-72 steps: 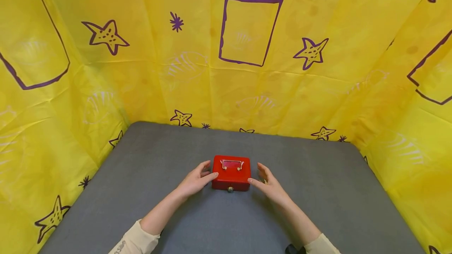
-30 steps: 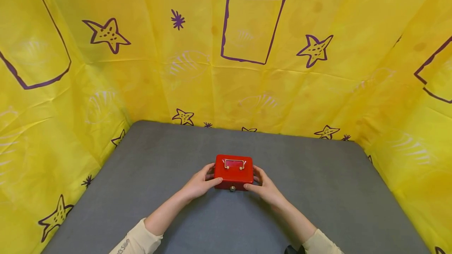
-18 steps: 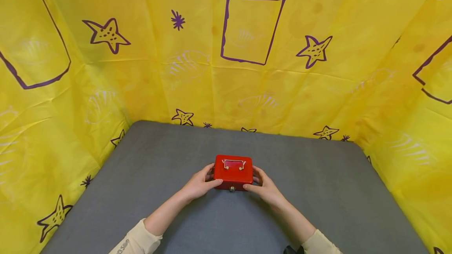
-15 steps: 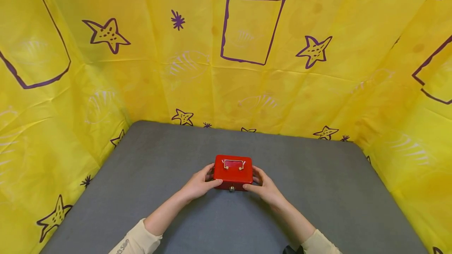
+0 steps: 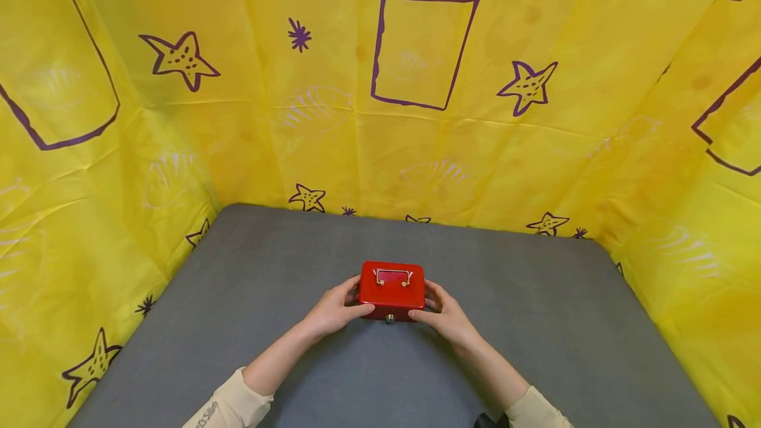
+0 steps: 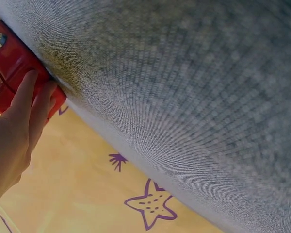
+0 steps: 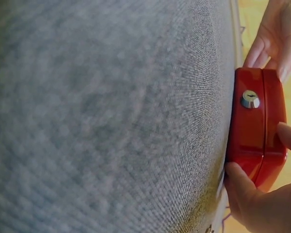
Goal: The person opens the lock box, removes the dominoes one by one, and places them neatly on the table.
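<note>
A small red cash box rests on the grey tabletop with its lid down. Its metal handle lies folded on the lid, and a round silver lock is set in the front face. My left hand grips the box's left end, thumb at the front corner. On the opposite end my right hand holds it likewise, thumb at the front and fingers along the side. In the left wrist view the left fingers press against the red metal. The fingertips behind the box are partly hidden in the head view.
The grey cloth-like tabletop extends around the box on all sides. Yellow sheeting printed with purple starfish and frames encloses the table at the back, left and right.
At first both hands stood beside the box with fingers spread; they closed in on its two ends and took hold. Over the last second hands and box have stayed practically still.
</note>
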Action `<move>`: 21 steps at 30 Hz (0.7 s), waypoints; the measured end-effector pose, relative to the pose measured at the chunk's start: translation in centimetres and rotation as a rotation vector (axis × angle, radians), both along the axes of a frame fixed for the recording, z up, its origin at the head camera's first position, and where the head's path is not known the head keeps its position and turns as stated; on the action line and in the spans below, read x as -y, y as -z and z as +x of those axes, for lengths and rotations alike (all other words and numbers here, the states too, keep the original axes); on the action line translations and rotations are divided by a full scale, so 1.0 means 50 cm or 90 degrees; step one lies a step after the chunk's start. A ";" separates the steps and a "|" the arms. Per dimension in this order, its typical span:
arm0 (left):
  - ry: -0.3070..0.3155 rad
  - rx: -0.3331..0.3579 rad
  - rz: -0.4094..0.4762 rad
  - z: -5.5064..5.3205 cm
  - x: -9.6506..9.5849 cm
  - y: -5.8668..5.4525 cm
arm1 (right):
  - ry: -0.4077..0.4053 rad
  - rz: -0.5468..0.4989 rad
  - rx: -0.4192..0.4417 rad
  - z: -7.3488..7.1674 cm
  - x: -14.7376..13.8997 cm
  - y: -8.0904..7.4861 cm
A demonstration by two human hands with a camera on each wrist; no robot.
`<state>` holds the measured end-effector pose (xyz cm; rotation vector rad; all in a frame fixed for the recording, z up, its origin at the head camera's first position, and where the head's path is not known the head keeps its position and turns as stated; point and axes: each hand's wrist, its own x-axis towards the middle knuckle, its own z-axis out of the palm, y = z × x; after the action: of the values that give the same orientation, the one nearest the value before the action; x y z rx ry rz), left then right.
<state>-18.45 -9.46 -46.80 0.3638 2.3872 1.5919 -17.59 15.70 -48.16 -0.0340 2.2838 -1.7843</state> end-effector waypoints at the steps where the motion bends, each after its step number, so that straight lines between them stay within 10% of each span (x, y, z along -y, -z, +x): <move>1: 0.002 -0.002 0.001 0.000 0.000 -0.001 | 0.002 0.001 0.001 0.000 0.000 0.000; 21: 0.002 -0.025 -0.006 -0.001 0.001 -0.001 | -0.006 -0.026 -0.011 -0.003 -0.008 0.002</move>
<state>-18.49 -9.52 -46.73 0.3994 2.4213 1.5864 -17.73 16.10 -48.28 -0.0673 2.2546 -1.8339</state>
